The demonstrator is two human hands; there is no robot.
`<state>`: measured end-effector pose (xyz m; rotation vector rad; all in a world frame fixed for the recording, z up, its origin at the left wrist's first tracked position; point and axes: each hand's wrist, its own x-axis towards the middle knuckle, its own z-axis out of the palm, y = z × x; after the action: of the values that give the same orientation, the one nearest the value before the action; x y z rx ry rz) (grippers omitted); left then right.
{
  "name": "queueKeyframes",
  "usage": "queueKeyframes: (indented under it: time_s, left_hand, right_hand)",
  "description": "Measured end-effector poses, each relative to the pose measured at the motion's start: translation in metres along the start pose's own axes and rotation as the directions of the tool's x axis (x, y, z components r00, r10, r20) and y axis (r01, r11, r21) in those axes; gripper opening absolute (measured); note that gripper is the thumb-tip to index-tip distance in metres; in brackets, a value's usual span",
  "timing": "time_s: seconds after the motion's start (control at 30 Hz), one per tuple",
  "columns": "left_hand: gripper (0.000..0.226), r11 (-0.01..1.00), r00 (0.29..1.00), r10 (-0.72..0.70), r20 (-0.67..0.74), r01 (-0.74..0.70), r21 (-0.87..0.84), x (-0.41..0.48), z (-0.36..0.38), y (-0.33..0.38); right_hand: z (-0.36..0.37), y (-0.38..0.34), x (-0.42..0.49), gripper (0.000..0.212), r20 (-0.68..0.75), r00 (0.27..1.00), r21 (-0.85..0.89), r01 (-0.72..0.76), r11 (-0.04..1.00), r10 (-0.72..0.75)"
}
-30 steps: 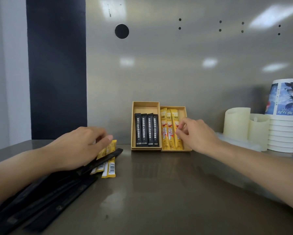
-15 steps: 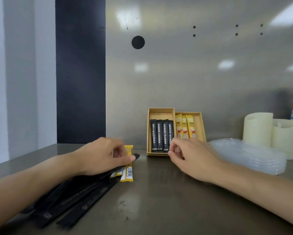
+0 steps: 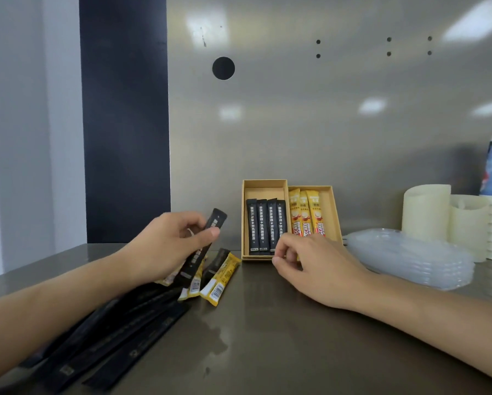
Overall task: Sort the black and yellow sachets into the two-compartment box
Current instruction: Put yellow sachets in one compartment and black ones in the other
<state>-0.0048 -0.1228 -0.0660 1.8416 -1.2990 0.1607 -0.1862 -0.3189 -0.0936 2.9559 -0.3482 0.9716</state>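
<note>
1. Now the left hand (image 3: 170, 246) pinches a slim black stick sachet (image 3: 207, 240) between thumb and fingers, lifted clear of the brushed steel counter (image 3: 267, 337) and tilted, its top end leaning toward the box.
2. Just beside the box's front edge, the right hand (image 3: 310, 266) hovers with fingers curled loosely inward; nothing can be seen in it, though its fingertips (image 3: 279, 256) hide the near ends of some packed sachets.
3. Against the counter's back edge stands the tan cardboard two-compartment box (image 3: 331, 212): its left compartment holds four black sachets (image 3: 263, 226) side by side, its right compartment three yellow coffee sachets (image 3: 307, 218), with room spare on the right.
4. Unsorted stock lies toward the counter's left side: a few loose yellow sachets (image 3: 220, 276) mixed with one dark one near the box, and longer black packets (image 3: 119, 334) fanned out toward the front left corner.
5. The step in hand looks like carrying a black sachet to its compartment, so sorting seems partly done.
6. Next, the held sachet should be turned to stand parallel with those four and slid into the left compartment; that row looks nearly full, so it may have to lie on top.
7. Far right sit cream cylindrical holders (image 3: 427, 215) and clear plastic lids (image 3: 410, 258), well apart from the work.
</note>
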Motion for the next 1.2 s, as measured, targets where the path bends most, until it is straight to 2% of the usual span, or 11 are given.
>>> queueKeyframes:
  time_s: [0.1,0.2,0.7,0.93,1.2]
  left_hand:
    - [0.021,0.966,0.999,-0.028,-0.029,0.020,-0.257,-0.002,0.002,0.005]
    - [0.027,0.937,0.999,-0.040,-0.001,0.037,-0.348,-0.002,0.002,0.007]
    - [0.022,0.911,0.999,-0.043,0.031,0.052,-0.409,-0.004,0.005,0.009]
    - [0.026,0.905,0.996,-0.059,0.061,0.080,-0.417,-0.005,0.006,0.007]
    - [0.023,0.889,0.997,-0.005,0.074,0.038,-0.456,-0.010,0.014,0.014]
  right_hand:
    - [0.001,-0.005,0.000,0.012,0.000,1.000,0.123,-0.021,0.992,0.021]
    - [0.003,-0.009,0.000,0.014,0.003,1.000,0.229,-0.023,0.973,0.023]
    - [0.002,-0.023,-0.004,0.018,0.067,0.997,0.435,0.002,0.901,-0.035]
    - [0.004,-0.021,-0.004,0.022,0.078,0.995,0.443,0.014,0.896,-0.055]
    - [0.004,-0.023,-0.005,0.020,0.006,0.997,0.439,0.070,0.896,-0.081]
